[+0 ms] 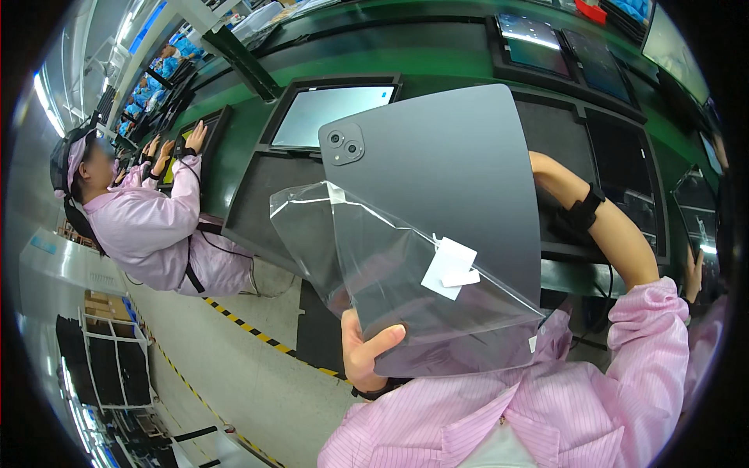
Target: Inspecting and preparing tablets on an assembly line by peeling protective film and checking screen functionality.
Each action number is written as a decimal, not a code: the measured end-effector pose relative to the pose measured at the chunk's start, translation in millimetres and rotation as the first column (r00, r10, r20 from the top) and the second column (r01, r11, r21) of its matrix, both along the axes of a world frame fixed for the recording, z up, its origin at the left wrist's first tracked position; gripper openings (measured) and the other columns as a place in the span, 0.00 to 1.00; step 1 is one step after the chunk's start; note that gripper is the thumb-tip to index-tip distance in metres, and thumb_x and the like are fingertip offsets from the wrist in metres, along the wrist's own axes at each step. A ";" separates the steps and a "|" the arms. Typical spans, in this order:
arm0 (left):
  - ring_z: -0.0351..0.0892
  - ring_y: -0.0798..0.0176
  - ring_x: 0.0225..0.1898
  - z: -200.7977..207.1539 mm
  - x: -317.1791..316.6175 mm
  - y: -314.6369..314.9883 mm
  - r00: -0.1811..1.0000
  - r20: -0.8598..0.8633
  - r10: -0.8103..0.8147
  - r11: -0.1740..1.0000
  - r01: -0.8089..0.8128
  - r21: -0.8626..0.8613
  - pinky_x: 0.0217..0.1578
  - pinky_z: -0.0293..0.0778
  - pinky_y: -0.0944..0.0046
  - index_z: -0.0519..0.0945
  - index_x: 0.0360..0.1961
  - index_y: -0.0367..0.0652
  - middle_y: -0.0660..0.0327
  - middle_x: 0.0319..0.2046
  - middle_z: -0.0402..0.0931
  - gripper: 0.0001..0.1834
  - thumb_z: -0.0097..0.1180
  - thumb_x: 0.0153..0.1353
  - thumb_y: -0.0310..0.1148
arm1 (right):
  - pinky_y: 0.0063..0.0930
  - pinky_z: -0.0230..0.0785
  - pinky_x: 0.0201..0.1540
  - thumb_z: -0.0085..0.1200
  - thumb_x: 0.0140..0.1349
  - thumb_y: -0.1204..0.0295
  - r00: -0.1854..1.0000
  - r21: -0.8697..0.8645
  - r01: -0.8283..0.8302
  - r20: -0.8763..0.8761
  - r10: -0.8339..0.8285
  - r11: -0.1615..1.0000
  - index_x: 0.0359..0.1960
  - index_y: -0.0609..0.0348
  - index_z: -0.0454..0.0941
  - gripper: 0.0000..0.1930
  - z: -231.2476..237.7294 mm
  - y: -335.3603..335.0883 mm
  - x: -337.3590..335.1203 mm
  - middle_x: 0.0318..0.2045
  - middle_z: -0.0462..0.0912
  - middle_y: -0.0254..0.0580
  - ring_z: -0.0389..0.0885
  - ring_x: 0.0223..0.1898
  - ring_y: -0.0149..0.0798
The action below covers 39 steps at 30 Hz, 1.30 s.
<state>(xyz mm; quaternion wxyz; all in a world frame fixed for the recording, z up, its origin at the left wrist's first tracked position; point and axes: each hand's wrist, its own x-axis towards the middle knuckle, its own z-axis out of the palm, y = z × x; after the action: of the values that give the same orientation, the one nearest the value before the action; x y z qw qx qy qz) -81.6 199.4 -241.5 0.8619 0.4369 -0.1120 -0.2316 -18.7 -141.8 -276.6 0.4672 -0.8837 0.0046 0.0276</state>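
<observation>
A grey tablet (468, 164) with a two-lens camera bump is held up in front of me, its back facing me. Clear plastic film (390, 281) hangs loose over its lower left part, folded along its upper edge. White paper tags (451, 269) stick to that film. My left hand (365, 355) grips the lower left corner, thumb pressed over the film and the other fingers mostly out of sight. At the far right edge my right hand (546, 173) reaches behind the tablet. Its fingers are hidden, and a black strap circles that wrist.
On the green bench, a lit tablet (335, 113) lies in a black tray (269, 191). More dark tablets (601, 66) rest in trays at the back right. To the left, a co-worker in pink (152, 207) works at the bench. Boxes stand on a rack (117, 343) beyond the striped floor tape.
</observation>
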 end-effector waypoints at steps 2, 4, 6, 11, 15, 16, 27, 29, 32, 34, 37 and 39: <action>0.75 0.69 0.25 2.9 1.7 -2.5 1.000 0.001 -0.018 1.000 0.018 0.006 0.29 0.67 0.71 0.78 0.31 0.29 0.58 0.27 0.78 0.06 0.55 0.49 0.18 | 0.44 0.55 0.64 0.37 0.66 0.46 1.000 0.110 0.028 -0.011 -0.027 0.994 0.64 0.61 0.60 0.34 11.9 -0.7 0.3 0.60 0.64 0.53 0.60 0.63 0.47; 0.75 0.69 0.25 4.3 4.4 -5.5 0.999 0.009 -0.048 0.999 0.048 -0.003 0.29 0.67 0.71 0.77 0.31 0.29 0.57 0.27 0.79 0.06 0.55 0.49 0.18 | 0.43 0.57 0.63 0.37 0.66 0.45 0.997 0.368 0.081 -0.016 -0.080 0.926 0.63 0.62 0.61 0.35 33.8 0.2 -5.4 0.59 0.67 0.52 0.64 0.62 0.46; 0.75 0.69 0.26 3.6 6.5 -9.4 0.998 0.017 -0.060 0.998 0.061 -0.028 0.30 0.68 0.70 0.77 0.32 0.28 0.57 0.28 0.79 0.07 0.55 0.49 0.18 | 0.37 0.67 0.54 0.37 0.66 0.44 0.992 0.633 0.115 -0.028 -0.126 0.766 0.58 0.64 0.67 0.34 63.8 0.4 -25.0 0.50 0.75 0.46 0.74 0.51 0.39; 0.75 0.68 0.29 -3.9 10.2 -21.1 0.984 0.000 -0.176 0.978 0.175 -0.114 0.32 0.68 0.69 0.77 0.34 0.28 0.56 0.31 0.78 0.08 0.54 0.50 0.17 | 0.22 0.76 0.31 0.37 0.66 0.43 0.976 0.849 0.206 -0.142 -0.166 0.487 0.51 0.63 0.72 0.32 107.6 28.7 -107.2 0.36 0.81 0.39 0.81 0.31 0.30; 0.75 0.68 0.35 -6.6 20.4 -31.7 0.927 0.054 -0.372 0.928 0.371 0.023 0.39 0.69 0.68 0.75 0.41 0.27 0.57 0.36 0.78 0.14 0.56 0.51 0.18 | 0.19 0.72 0.41 0.54 0.64 0.66 0.836 0.753 0.339 0.034 -0.548 0.564 0.52 0.66 0.69 0.19 91.6 71.0 -142.6 0.41 0.79 0.38 0.78 0.39 0.26; 0.75 0.68 0.37 -5.5 23.1 -34.5 0.899 0.101 -0.425 0.905 0.421 0.060 0.41 0.69 0.68 0.75 0.44 0.27 0.57 0.37 0.77 0.17 0.57 0.51 0.18 | 0.19 0.70 0.43 0.55 0.63 0.70 0.803 0.802 0.329 0.040 -0.595 0.498 0.51 0.66 0.70 0.18 89.5 73.5 -149.2 0.42 0.79 0.38 0.78 0.41 0.27; 0.77 0.60 0.48 33.4 16.3 -56.5 0.562 0.522 -0.642 0.749 0.314 0.583 0.48 0.70 0.64 0.45 0.67 0.29 0.44 0.47 0.75 0.50 0.66 0.50 0.28 | 0.18 0.69 0.40 0.54 0.59 0.73 0.608 0.878 0.377 0.007 -0.794 0.297 0.48 0.67 0.72 0.16 82.9 58.2 -194.2 0.38 0.79 0.40 0.78 0.36 0.27; 0.69 0.53 0.56 37.4 3.2 -58.8 0.584 0.534 -0.612 0.778 0.323 0.539 0.56 0.64 0.58 0.43 0.68 0.31 0.40 0.56 0.66 0.51 0.66 0.51 0.27 | 0.18 0.69 0.40 0.54 0.59 0.73 0.609 0.900 0.349 -0.006 -0.793 0.261 0.48 0.67 0.72 0.16 82.7 57.1 -199.7 0.37 0.79 0.40 0.78 0.36 0.27; 0.55 0.44 0.65 40.6 -13.5 -67.2 0.586 0.623 -0.518 0.855 0.345 0.387 0.62 0.53 0.49 0.45 0.68 0.33 0.38 0.64 0.51 0.52 0.66 0.50 0.30 | 0.19 0.69 0.39 0.53 0.58 0.73 0.590 0.897 0.368 -0.022 -0.807 0.245 0.48 0.67 0.72 0.16 81.7 53.9 -205.5 0.37 0.79 0.40 0.78 0.35 0.28; 0.54 0.43 0.65 45.7 -12.4 -70.3 0.522 0.717 -0.462 0.878 0.153 0.454 0.60 0.56 0.49 0.55 0.64 0.34 0.39 0.63 0.52 0.46 0.68 0.46 0.32 | 0.19 0.68 0.39 0.54 0.58 0.73 0.551 0.890 0.398 -0.038 -0.833 0.223 0.47 0.66 0.73 0.16 79.2 52.8 -209.2 0.37 0.79 0.38 0.77 0.35 0.27; 0.55 0.43 0.65 56.3 -6.0 -71.4 0.415 0.804 -0.426 0.886 0.011 0.464 0.57 0.60 0.48 0.70 0.53 0.37 0.42 0.62 0.54 0.35 0.70 0.42 0.34 | 0.18 0.67 0.40 0.55 0.58 0.74 0.391 0.837 0.439 0.149 -0.908 0.327 0.47 0.66 0.74 0.15 74.7 56.5 -214.4 0.37 0.78 0.37 0.76 0.36 0.26; 0.56 0.44 0.63 63.4 -4.7 -72.9 0.365 0.835 -0.411 0.897 0.001 0.441 0.54 0.62 0.48 0.75 0.44 0.39 0.44 0.60 0.56 0.27 0.70 0.41 0.34 | 0.21 0.66 0.44 0.57 0.57 0.76 0.330 0.763 0.471 0.313 -0.891 0.443 0.46 0.66 0.74 0.15 77.6 61.9 -220.4 0.38 0.78 0.37 0.75 0.38 0.28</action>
<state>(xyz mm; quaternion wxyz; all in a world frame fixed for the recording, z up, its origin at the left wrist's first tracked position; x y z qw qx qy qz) -86.3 126.4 -178.1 0.5209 0.6252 -0.5759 -0.0780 -239.1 -79.9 -199.0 0.6216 -0.5515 0.2163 -0.5125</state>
